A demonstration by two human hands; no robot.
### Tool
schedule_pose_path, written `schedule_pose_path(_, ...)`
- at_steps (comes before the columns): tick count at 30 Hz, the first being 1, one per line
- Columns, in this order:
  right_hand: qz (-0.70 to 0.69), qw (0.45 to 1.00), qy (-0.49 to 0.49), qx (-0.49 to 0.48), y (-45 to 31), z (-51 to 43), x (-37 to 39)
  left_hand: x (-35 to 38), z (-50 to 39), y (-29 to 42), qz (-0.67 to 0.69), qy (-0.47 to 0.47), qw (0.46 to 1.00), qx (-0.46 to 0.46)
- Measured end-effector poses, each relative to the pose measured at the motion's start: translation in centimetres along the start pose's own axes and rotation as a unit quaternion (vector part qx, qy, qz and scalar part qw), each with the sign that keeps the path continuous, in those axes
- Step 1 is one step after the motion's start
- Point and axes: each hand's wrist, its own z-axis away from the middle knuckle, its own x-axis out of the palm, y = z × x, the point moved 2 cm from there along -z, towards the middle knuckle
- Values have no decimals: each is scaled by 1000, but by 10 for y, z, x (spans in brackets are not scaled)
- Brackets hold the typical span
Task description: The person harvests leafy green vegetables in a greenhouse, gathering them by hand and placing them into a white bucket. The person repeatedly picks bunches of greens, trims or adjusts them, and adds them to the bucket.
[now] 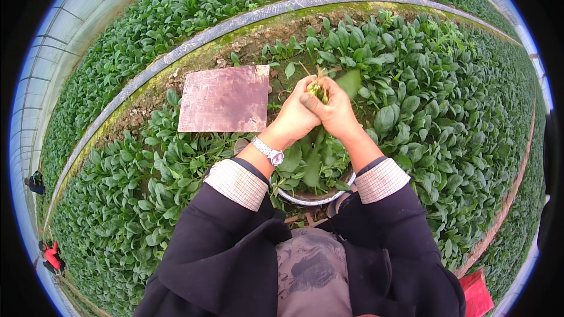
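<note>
My left hand (294, 112) and my right hand (335, 108) are pressed together, gripping a bunch of leafy greens, likely spinach (315, 89). Its thin roots poke out past the fingertips. Blurred leaves hang beneath my hands, and one leaf sticks out to the right. Below is a round basin (308, 201) with a pale rim, holding loose green leaves (304, 165). My forearms cover parts of its sides. A silver wristwatch (269, 152) circles my left wrist.
A worn reddish-brown board (224, 100) lies left of my hands. Dense leafy plants (423, 119) grow around me. A grey strip or hose (211, 39) curves beyond. A red object (476, 293) is at lower right. Two people (52, 256) are far left, near the greenhouse wall (33, 97).
</note>
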Motion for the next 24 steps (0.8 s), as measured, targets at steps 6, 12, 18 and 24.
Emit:
schedule_pose_path(6, -13, 1000, 13, -17, -4, 0, -3, -11, 3, 17, -219, -49, 971, 88)
schedule_pose_path(12, -112, 993, 7, -34, -14, 4, 6, -11, -3, 10, -24, -102, 992, 66)
schedule_pose_path(18, -12, 999, 7, -46, -19, -1, -8, 11, 9, 9, 100, -125, 975, -155)
schedule_pose_path(24, -81, 993, 24, -87, -35, 5, -48, 23, 6, 5, 10, -157, 977, -142)
